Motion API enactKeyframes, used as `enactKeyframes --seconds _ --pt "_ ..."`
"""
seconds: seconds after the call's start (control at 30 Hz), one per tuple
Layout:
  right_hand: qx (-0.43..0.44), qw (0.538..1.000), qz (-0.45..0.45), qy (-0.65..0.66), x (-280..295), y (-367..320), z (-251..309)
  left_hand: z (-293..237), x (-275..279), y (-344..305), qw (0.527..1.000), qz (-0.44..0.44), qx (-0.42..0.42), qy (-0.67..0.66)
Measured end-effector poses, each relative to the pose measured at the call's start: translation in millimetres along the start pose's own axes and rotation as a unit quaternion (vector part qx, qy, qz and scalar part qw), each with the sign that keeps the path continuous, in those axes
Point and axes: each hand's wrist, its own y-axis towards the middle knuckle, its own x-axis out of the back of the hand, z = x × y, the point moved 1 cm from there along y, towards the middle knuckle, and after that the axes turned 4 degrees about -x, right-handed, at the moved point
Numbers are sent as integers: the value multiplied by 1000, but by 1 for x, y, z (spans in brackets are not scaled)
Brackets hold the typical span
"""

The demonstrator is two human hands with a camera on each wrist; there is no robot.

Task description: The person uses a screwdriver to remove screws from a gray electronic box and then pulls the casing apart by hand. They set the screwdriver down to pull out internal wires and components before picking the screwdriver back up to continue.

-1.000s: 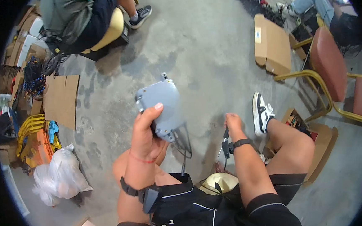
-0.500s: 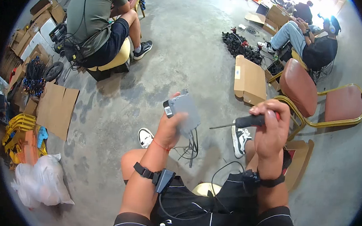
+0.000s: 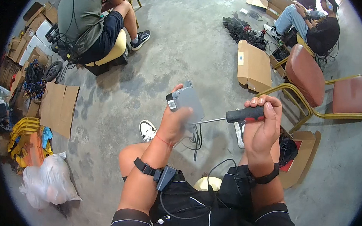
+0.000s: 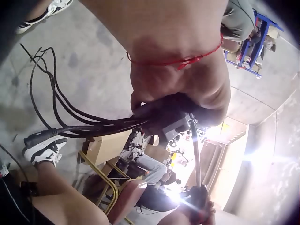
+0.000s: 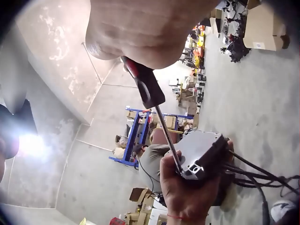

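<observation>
A flat grey metal-cased box with a white label on its black side is gripped in my left hand, thumb over its face. Black cables hang from its lower end; the left wrist view shows them trailing as a loose bundle. My right hand holds a screwdriver by its black and red handle. In the right wrist view the screwdriver's shaft reaches down to a corner of the box, its tip right at that corner near my left thumb.
An open cardboard box lies beside my right leg, and a red-brown chair stands beyond it. A flattened carton and white plastic bags are on the floor at left. Another person sits ahead on the left.
My right hand has come up from low beside my leg with the screwdriver, and its tip has moved to the box. The left hand has shifted right with the box, which has turned.
</observation>
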Motion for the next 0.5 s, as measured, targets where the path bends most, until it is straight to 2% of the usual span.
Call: enactKeyframes --seconds 0.23,0.3,0.33,0.4,0.43,0.5 --pt "-5 1000 -13 -26 1 4 -2 5 1 5 1000 -12 -3 1" --pt "15 981 -25 -193 -4 3 1 6 -2 5 1000 -15 -3 3" --pt "15 981 -26 -193 2 3 3 5 -3 5 999 -29 -6 12" --pt "65 896 14 -440 16 5 10 6 -3 5 999 -41 -8 22" --pt "66 895 14 -440 18 6 13 6 -2 5 999 -49 -12 19" --pt "-22 922 39 -385 17 7 17 5 -2 4 998 -55 -15 15"
